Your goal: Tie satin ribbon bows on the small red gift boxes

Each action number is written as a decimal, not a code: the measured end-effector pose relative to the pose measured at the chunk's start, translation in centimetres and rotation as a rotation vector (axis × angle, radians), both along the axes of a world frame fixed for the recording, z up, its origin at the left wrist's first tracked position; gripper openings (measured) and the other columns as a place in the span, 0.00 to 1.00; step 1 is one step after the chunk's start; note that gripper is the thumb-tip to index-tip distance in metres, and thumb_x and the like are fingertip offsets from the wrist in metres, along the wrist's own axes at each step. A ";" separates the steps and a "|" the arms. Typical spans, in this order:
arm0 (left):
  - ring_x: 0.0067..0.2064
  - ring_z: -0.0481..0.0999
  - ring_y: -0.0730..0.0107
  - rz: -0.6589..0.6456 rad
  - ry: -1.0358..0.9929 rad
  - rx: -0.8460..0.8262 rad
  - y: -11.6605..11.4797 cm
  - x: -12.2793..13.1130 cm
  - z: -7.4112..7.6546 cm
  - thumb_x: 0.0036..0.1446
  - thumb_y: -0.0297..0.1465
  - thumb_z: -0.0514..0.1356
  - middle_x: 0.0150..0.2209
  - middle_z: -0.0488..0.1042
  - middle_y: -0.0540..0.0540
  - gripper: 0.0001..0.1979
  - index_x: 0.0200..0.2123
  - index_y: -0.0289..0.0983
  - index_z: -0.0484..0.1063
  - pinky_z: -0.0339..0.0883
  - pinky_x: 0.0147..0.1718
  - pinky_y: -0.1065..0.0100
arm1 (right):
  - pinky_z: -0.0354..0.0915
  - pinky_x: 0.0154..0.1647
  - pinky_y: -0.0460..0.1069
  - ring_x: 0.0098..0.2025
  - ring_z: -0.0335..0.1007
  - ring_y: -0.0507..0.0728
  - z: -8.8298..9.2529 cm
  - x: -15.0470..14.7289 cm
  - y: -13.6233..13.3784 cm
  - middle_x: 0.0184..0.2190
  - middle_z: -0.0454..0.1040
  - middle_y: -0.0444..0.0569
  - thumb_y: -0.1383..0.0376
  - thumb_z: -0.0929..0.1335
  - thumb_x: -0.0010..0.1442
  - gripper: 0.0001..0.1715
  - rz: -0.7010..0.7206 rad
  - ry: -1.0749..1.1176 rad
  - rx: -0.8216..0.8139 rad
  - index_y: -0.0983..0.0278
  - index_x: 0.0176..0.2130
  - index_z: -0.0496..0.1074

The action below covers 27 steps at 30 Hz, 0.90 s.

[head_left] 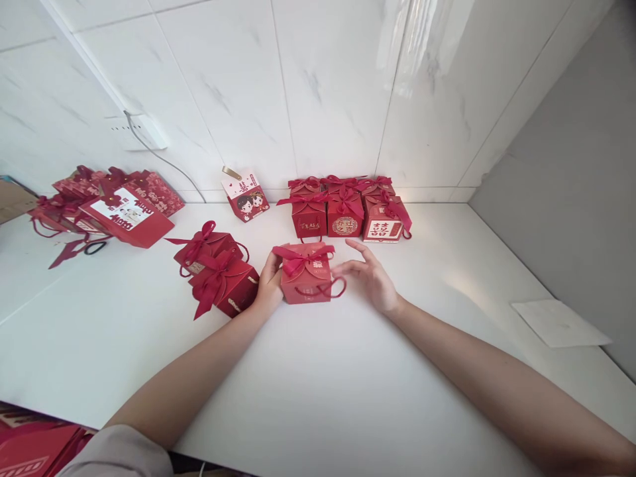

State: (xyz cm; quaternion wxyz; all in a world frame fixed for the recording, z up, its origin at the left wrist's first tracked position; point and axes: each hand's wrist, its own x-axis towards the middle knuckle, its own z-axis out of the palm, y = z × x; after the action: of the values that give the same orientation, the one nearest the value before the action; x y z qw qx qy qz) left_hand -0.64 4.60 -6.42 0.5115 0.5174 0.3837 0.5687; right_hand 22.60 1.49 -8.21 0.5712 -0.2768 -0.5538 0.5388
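A red gift box (305, 278) with a ribbon bow on top and a red cord handle rests upright on the white table (318, 384). Around its left side is my left hand (271, 278), its fingers partly hidden behind the box. My right hand (372, 278) is open just to the right, fingers apart, with the fingertips close to the box's right side; whether they touch it I cannot tell. Left of my left hand stand two more red gift boxes (238, 291) with bows, close together. Beyond the held box, several bow-tied red boxes (345, 215) stand in a block near the wall.
A small carton (246, 197) with two cartoon figures leans near the tiled wall (238, 79). More red boxes and bags (132, 215) are grouped at the far left, near a socket (142, 132) with a cable. A flat white sheet (559, 323) lies at the right edge.
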 end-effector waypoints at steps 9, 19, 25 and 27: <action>0.58 0.68 0.60 0.237 0.001 0.094 -1.0 0.2 2.2 0.54 0.30 0.58 0.53 0.71 0.45 0.17 0.49 0.43 0.69 0.63 0.54 0.62 | 0.67 0.39 0.53 0.30 0.72 0.56 -0.1 0.2 1.1 0.27 0.77 0.44 0.57 0.63 0.57 0.18 -0.250 0.147 -0.272 0.60 0.46 0.64; 0.62 0.63 0.43 -0.337 0.544 0.086 -2.0 2.2 13.5 0.38 0.28 0.70 0.47 0.74 0.40 0.23 0.42 0.35 0.75 0.54 0.60 0.56 | 0.67 0.36 0.50 0.28 0.72 0.54 -0.1 0.3 0.9 0.26 0.77 0.43 0.55 0.67 0.57 0.15 -0.233 0.130 -0.283 0.60 0.42 0.68; 0.60 0.61 0.36 -0.327 0.701 0.007 -3.6 1.5 11.2 0.27 0.29 0.73 0.44 0.71 0.40 0.35 0.46 0.36 0.75 0.58 0.57 0.55 | 0.67 0.35 0.49 0.27 0.72 0.53 -0.6 0.7 0.8 0.26 0.78 0.43 0.57 0.69 0.56 0.15 -0.202 0.124 -0.278 0.60 0.42 0.69; 0.60 0.59 0.31 -0.343 0.687 0.007 -6.7 0.7 11.3 0.22 0.30 0.75 0.46 0.71 0.40 0.40 0.47 0.38 0.75 0.55 0.59 0.50 | 0.67 0.35 0.49 0.27 0.72 0.53 -0.6 0.7 0.6 0.26 0.77 0.43 0.57 0.69 0.55 0.14 -0.194 0.118 -0.278 0.60 0.41 0.69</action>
State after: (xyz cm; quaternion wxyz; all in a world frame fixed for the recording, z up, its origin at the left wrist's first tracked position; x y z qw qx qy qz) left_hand 0.09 -2.14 4.87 0.4391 0.7364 0.4386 0.2693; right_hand 23.30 2.09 -8.85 0.6082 -0.3732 -0.4100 0.5681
